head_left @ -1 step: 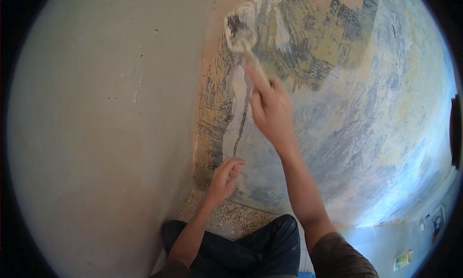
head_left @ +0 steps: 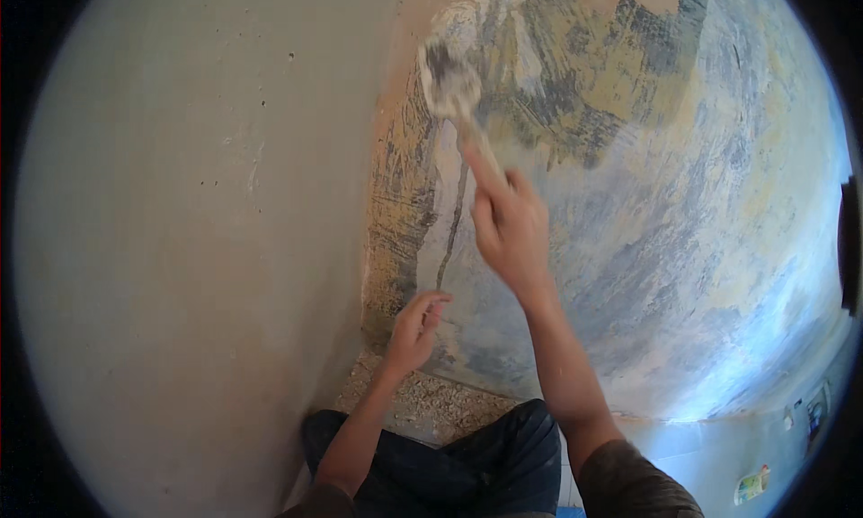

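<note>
My right hand [head_left: 512, 226] is closed round the pale handle of a scraper [head_left: 452, 82], its index finger stretched along the handle. The broad, whitish head, slightly blurred and dark in its middle, is at the patchy wall [head_left: 584, 239], near the top of a dark crack [head_left: 453, 217]. Whether it presses on the surface I cannot tell. Lower down, my left hand [head_left: 413, 331] is by the crack's bottom end, its fingers loosely bent and apart from the thumb. Nothing shows in it.
A smooth grey-beige wall [head_left: 180, 248] meets the patchy wall in a corner on the left. Crumbled debris [head_left: 440, 406] lies at the wall's foot, in front of my bent, dark-trousered legs [head_left: 440, 473]. A colourful packet [head_left: 751, 485] is at the lower right.
My right hand and the scraper have shifted slightly down along the wall. The left hand has hardly moved.
</note>
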Demonstrator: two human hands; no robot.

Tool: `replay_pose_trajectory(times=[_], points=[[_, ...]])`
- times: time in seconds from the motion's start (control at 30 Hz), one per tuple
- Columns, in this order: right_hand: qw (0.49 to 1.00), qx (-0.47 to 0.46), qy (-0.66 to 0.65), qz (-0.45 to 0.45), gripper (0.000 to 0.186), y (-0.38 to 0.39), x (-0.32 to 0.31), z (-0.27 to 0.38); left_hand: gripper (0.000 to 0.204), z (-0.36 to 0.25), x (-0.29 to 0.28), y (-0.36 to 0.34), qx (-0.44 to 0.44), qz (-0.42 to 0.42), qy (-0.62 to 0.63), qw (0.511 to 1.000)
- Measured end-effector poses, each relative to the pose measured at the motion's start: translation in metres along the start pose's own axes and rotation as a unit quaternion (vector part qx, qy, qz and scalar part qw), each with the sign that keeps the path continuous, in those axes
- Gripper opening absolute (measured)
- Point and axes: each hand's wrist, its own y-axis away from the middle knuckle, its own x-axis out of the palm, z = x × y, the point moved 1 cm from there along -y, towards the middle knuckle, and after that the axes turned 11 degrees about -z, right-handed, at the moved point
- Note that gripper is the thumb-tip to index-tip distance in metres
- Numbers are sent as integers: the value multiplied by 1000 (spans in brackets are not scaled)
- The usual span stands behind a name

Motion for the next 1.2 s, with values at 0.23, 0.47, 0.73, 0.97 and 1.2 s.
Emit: replay_pose_trajectory(times=[0.23,0.47,0.73,0.97,1.2], points=[[960,216,-99,150,55,186,-37,-6,48,38,-9,11,-239,196,169,936],[926,322,-172,98,73,312,-25,-20,46,52,33,31,-385,271,147,870],[903,338,-265,31,74,351,-28,-15,25,56,1,25,-322,384,84,861],[801,483,-321,150,78,357,-32,-17,23,80,3,65,-270,330,203,882],[854,382,-265,233,63,372,-27,-43,16,70,2,80,-355,202,165,898]])
